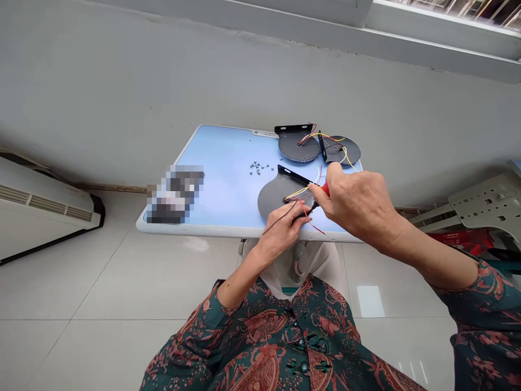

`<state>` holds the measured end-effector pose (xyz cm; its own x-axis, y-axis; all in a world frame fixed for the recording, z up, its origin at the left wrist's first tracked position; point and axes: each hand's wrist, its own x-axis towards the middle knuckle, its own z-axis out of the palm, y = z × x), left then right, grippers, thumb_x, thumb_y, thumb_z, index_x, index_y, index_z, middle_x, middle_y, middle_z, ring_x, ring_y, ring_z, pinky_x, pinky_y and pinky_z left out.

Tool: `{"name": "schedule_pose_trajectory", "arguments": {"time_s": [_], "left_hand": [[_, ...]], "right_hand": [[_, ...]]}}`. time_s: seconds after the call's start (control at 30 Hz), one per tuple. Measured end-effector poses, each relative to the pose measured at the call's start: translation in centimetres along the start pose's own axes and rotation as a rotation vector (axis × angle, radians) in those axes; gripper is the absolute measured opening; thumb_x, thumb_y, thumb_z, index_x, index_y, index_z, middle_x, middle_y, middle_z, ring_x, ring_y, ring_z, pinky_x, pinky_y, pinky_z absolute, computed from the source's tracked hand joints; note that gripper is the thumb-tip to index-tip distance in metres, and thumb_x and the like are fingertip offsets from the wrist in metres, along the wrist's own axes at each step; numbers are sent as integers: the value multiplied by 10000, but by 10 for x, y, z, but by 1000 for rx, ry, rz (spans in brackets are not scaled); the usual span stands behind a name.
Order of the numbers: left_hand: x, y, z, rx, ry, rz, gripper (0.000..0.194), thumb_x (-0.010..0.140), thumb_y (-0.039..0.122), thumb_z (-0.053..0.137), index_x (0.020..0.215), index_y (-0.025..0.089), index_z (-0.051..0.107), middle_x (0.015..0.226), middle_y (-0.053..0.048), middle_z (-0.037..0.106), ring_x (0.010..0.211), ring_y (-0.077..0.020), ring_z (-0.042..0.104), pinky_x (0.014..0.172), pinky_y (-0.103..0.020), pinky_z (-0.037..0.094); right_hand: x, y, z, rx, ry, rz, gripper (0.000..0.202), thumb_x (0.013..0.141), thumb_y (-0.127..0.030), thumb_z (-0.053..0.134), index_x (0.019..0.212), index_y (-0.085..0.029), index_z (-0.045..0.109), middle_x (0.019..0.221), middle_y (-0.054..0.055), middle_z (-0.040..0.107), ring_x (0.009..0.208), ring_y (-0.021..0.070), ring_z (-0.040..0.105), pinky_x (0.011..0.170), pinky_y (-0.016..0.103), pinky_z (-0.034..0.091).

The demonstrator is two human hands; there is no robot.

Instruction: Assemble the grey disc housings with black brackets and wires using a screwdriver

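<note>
A round dark grey plate (268,198) with a slotted black bracket along one side lies at the table's near edge. Yellow, white, red and dark wires come out of its middle. My left hand (281,232) is closed on the plate's near rim, and a red wire hangs over the fingers. In my right hand (358,203) is a screwdriver (326,188), gripped by its red handle. Its dark shaft slants down toward my left fingertips; the tip's contact point is hidden. Several small screws (256,167) lie loose left of the bracket.
Two similar round plates with wires, one at the back (295,146) and one at the right (348,145), lie on the light blue table (220,190). A blurred-out item (175,195) is at its left end. A grey wall (195,70) rises behind.
</note>
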<state>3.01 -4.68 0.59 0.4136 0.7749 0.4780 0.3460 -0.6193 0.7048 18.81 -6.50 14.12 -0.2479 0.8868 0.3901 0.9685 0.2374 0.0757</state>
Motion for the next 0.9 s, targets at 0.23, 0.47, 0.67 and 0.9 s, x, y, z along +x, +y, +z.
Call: {"name": "schedule_pose_trajectory", "arguments": {"time_s": [0.23,0.47,0.67,0.9], "left_hand": [[11,-2,3,-77,18,-200,166,917,218,660,782,231,754,992,6,810,1010,-205,757,881,-283,575],[6,-6,5,-21,38,-134,190,948,197,627,816,235,758,977,0,814,1066,-217,755,888,-302,602],[5,-8,6,34,30,-105,198,953,170,601,873,240,768,992,6,813,1040,-204,759,904,-308,599],[5,-11,8,-24,44,-58,142,938,169,641,853,233,734,994,2,807,1075,-196,744,968,-315,583]], "right_hand": [[18,21,-23,253,-176,-223,72,965,-265,542,953,-225,600,777,34,712,684,187,616,609,302,359],[19,21,-14,210,-37,-191,177,966,-296,551,843,-194,627,621,45,626,609,197,588,598,327,362],[17,12,-5,93,58,-120,326,990,-495,550,858,-202,605,534,36,565,558,194,558,548,302,256],[9,22,-2,347,-1,-169,62,920,-253,644,913,-200,613,817,37,725,668,165,628,610,289,415]]}}
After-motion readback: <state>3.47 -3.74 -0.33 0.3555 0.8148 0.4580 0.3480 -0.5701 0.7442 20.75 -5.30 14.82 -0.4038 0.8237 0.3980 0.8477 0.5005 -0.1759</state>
